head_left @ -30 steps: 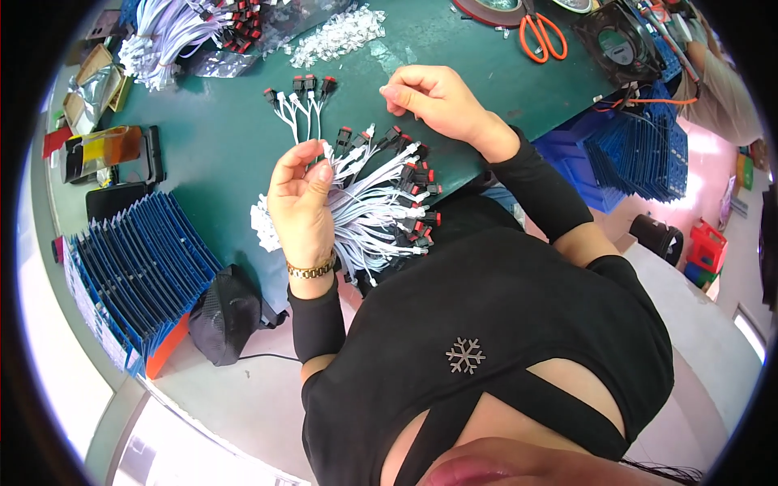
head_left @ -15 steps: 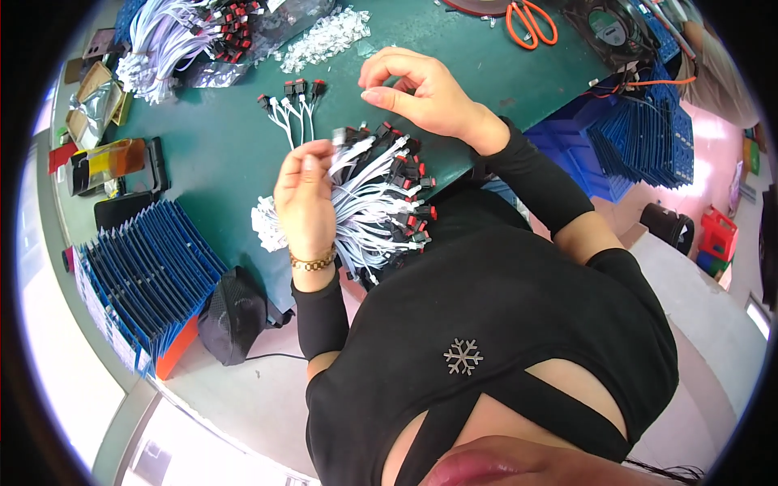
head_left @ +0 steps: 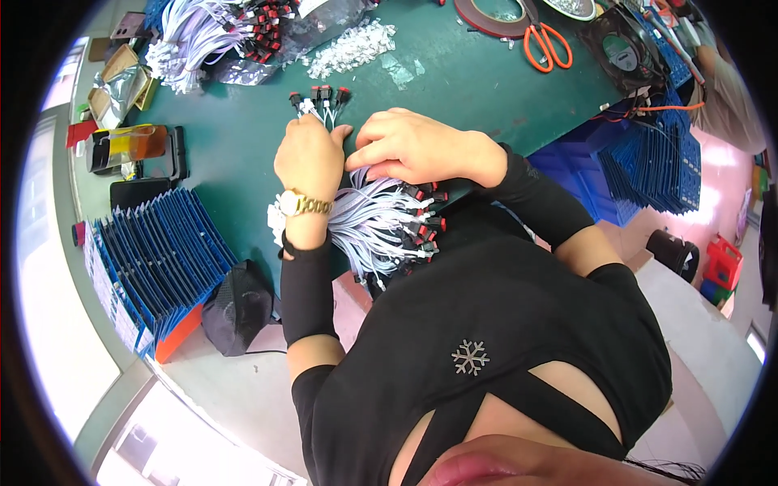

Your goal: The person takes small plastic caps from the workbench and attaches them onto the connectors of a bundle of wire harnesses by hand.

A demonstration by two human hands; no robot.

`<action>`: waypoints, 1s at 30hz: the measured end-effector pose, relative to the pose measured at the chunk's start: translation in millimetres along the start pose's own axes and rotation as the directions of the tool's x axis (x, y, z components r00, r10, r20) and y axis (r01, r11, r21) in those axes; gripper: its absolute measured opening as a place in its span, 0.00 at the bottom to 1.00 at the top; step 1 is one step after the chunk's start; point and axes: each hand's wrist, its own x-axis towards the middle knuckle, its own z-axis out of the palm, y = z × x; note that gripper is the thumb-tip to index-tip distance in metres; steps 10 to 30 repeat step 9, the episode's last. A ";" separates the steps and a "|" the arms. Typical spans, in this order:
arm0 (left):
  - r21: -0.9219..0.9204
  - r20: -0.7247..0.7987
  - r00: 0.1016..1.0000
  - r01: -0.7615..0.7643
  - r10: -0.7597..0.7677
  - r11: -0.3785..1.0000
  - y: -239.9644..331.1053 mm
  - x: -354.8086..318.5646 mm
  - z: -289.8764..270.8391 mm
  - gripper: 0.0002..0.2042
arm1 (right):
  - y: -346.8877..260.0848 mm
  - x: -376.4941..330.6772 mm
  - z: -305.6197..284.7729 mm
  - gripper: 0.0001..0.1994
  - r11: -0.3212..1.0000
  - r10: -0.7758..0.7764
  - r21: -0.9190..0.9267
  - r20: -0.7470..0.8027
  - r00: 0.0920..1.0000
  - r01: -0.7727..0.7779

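My left hand (head_left: 310, 162) lies back-up over the lower wires of a small group of white cables (head_left: 327, 112) with black-and-red connectors (head_left: 326, 93). Its fingers curl downward and its thumb sticks out to the right; what they close on is hidden. Right beside it, my right hand (head_left: 417, 150) bends its fingers over the upper end of a large pile of white cables (head_left: 365, 215). Its fingertips point toward the left hand, and anything between them is too small to make out. Black-and-red connectors (head_left: 425, 231) line the pile's right side.
Another cable bundle (head_left: 198, 36) lies at the far left, next to loose clear plastic pieces (head_left: 352, 50). Orange-handled scissors (head_left: 548, 47) and a tape roll (head_left: 498, 18) lie at the far right. Blue racked boards (head_left: 158, 259) stand at left; a black fan (head_left: 620, 53) sits far right.
My left hand has moved up onto the small cable group, its back now turned up. My right hand has come down to the top of the large pile. The whole view has shifted slightly.
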 end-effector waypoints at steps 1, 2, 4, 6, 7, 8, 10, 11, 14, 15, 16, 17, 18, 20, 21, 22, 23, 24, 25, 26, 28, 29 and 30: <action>0.002 -0.006 1.000 -0.003 0.003 1.000 -2.1 4.7 2.3 0.12 | -0.2 1.3 -0.9 0.10 0.999 -0.028 -0.032 -0.009 1.000 0.028; -0.072 0.041 0.999 -0.029 0.032 0.997 -7.3 9.3 4.5 0.11 | -1.3 3.2 -2.3 0.10 0.999 -0.031 -0.037 -0.013 0.999 0.031; -0.211 0.142 0.988 -0.026 0.057 0.977 -11.8 17.9 8.8 0.09 | -6.0 6.7 -8.9 0.10 0.998 -0.040 0.044 0.110 0.993 0.035; -0.276 0.119 0.992 -0.009 0.043 0.961 -11.6 12.9 10.3 0.08 | -20.4 8.0 -13.5 0.10 0.984 -0.083 -0.150 0.112 0.990 0.100; -0.339 0.102 0.994 0.013 0.023 0.941 -10.9 11.1 9.3 0.07 | -27.4 7.6 -15.3 0.11 0.962 -0.046 -0.263 0.129 0.991 0.078; -0.355 0.121 0.992 0.075 -0.034 0.932 -9.6 11.9 7.6 0.08 | -28.5 7.0 -16.6 0.11 0.953 -0.030 -0.297 0.119 0.992 0.065; -0.357 0.119 0.993 0.069 -0.028 0.932 -8.5 13.0 6.8 0.08 | -31.0 4.4 -17.9 0.12 0.943 0.050 -0.332 0.149 0.988 0.003; -0.357 0.119 0.993 0.069 -0.028 0.932 -8.5 13.0 6.8 0.08 | -31.0 4.4 -17.9 0.12 0.943 0.050 -0.332 0.149 0.988 0.003; -0.357 0.119 0.993 0.069 -0.028 0.932 -8.5 13.0 6.8 0.08 | -31.0 4.4 -17.9 0.12 0.943 0.050 -0.332 0.149 0.988 0.003; -0.357 0.119 0.993 0.069 -0.028 0.932 -8.5 13.0 6.8 0.08 | -31.0 4.4 -17.9 0.12 0.943 0.050 -0.332 0.149 0.988 0.003; -0.357 0.119 0.993 0.069 -0.028 0.932 -8.5 13.0 6.8 0.08 | -31.0 4.4 -17.9 0.12 0.943 0.050 -0.332 0.149 0.988 0.003; -0.357 0.119 0.993 0.069 -0.028 0.932 -8.5 13.0 6.8 0.08 | -31.0 4.4 -17.9 0.12 0.943 0.050 -0.332 0.149 0.988 0.003; -0.357 0.119 0.993 0.069 -0.028 0.932 -8.5 13.0 6.8 0.08 | -31.0 4.4 -17.9 0.12 0.943 0.050 -0.332 0.149 0.988 0.003; -0.357 0.119 0.993 0.069 -0.028 0.932 -8.5 13.0 6.8 0.08 | -31.0 4.4 -17.9 0.12 0.943 0.050 -0.332 0.149 0.988 0.003; -0.357 0.119 0.993 0.069 -0.028 0.932 -8.5 13.0 6.8 0.08 | -31.0 4.4 -17.9 0.12 0.943 0.050 -0.332 0.149 0.988 0.003; -0.357 0.119 0.993 0.069 -0.028 0.932 -8.5 13.0 6.8 0.08 | -31.0 4.4 -17.9 0.12 0.943 0.050 -0.332 0.149 0.988 0.003; -0.357 0.119 0.993 0.069 -0.028 0.932 -8.5 13.0 6.8 0.08 | -31.0 4.4 -17.9 0.12 0.943 0.050 -0.332 0.149 0.988 0.003; -0.357 0.119 0.993 0.069 -0.028 0.932 -8.5 13.0 6.8 0.08 | -31.0 4.4 -17.9 0.12 0.943 0.050 -0.332 0.149 0.988 0.003; -0.357 0.119 0.993 0.069 -0.028 0.932 -8.5 13.0 6.8 0.08 | -31.0 4.4 -17.9 0.12 0.943 0.050 -0.332 0.149 0.988 0.003; -0.357 0.119 0.993 0.069 -0.028 0.932 -8.5 13.0 6.8 0.08 | -31.0 4.4 -17.9 0.12 0.943 0.050 -0.332 0.149 0.988 0.003; -0.357 0.119 0.993 0.069 -0.028 0.932 -8.5 13.0 6.8 0.08 | -31.0 4.4 -17.9 0.12 0.943 0.050 -0.332 0.149 0.988 0.003; -0.357 0.119 0.993 0.069 -0.028 0.932 -8.5 13.0 6.8 0.08 | -31.0 4.4 -17.9 0.12 0.943 0.050 -0.332 0.149 0.988 0.003; -0.357 0.119 0.993 0.069 -0.028 0.932 -8.5 13.0 6.8 0.08 | -31.0 4.4 -17.9 0.12 0.943 0.050 -0.332 0.149 0.988 0.003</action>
